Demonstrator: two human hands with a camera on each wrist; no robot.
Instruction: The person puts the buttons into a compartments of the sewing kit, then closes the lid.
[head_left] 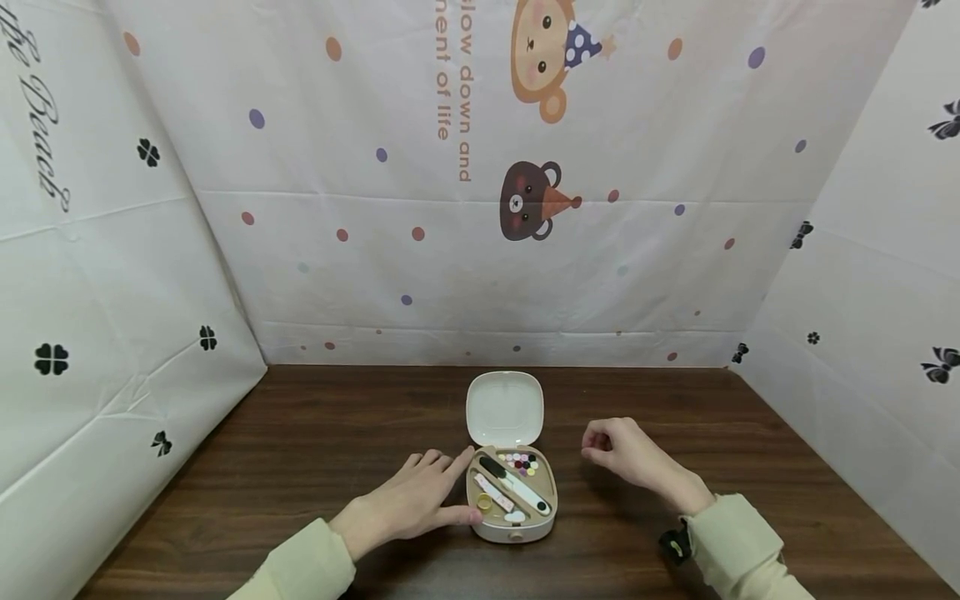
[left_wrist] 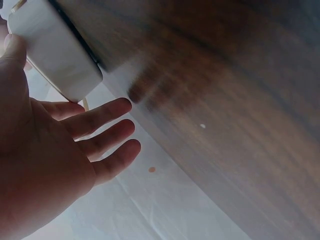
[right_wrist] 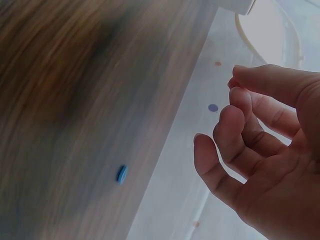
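A small white sewing kit stands on the table with its lid raised at the back. Its beige tray carries several colored buttons, a white-handled tool with a dark end, a pale printed strip and a yellow ring. My left hand spans the kit's left side, thumb at the front corner and index finger toward the hinge, other fingers spread. Right of the kit, my right hand hovers with fingers loosely bent; thumb and index tips are close together, with nothing visible between them.
A blue disc lies on the wooden table in the right wrist view. White printed cloth hangs behind the table and along both sides. A dark band with a small device is at the right wrist.
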